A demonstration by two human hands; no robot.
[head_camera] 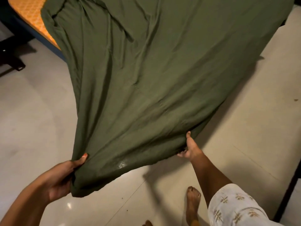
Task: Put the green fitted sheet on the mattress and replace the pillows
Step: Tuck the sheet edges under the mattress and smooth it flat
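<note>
The green fitted sheet (pixel 146 70) stretches from the bed toward me and hangs taut over the floor. My left hand (pixel 65 178) grips its near left edge, with the thumb on top of a bunch of cloth. My right hand (pixel 189 148) grips the near right edge, thumb up and fingers curled under the hem. An orange patterned mattress (pixel 31 15) shows at the top left, where the sheet leaves it bare. No pillows are in view.
Pale glossy floor tiles (pixel 32 119) lie on both sides of the sheet. A dark piece of furniture (pixel 11 51) stands at the left edge. My bare foot (pixel 193 203) is on the floor below the right hand. A dark frame (pixel 291 190) crosses the lower right.
</note>
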